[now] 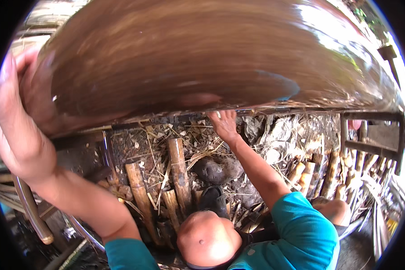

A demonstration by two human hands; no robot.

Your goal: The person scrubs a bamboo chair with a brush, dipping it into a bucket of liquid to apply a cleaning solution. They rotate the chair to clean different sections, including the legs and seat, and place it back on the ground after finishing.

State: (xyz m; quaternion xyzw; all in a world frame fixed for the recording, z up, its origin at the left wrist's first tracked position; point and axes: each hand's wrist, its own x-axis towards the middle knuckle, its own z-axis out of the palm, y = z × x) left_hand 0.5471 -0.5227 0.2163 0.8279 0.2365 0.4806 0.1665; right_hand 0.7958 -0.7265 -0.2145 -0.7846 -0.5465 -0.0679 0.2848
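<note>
A large, glossy brown rounded piece (180, 54) fills the upper view, very close and streaked by motion blur. It looks like polished bamboo or wood, but its exact kind cannot be told. At its left end, my left hand (20, 121) curls against the surface, which mirrors the fingers. My right hand (223, 123) reaches up to the lower edge near the middle. Its fingers are apart and lie against that edge, with their tips partly hidden. A bluish reflection shows on the brown surface above and right of my right hand.
Cut bamboo lengths (179, 166) stand below, with more bamboo pieces (333, 173) at right. Between them lie a dark stone (216, 168), straw and chips. A wooden frame (373, 146) stands far right; a glossy pole (31, 209) leans at lower left.
</note>
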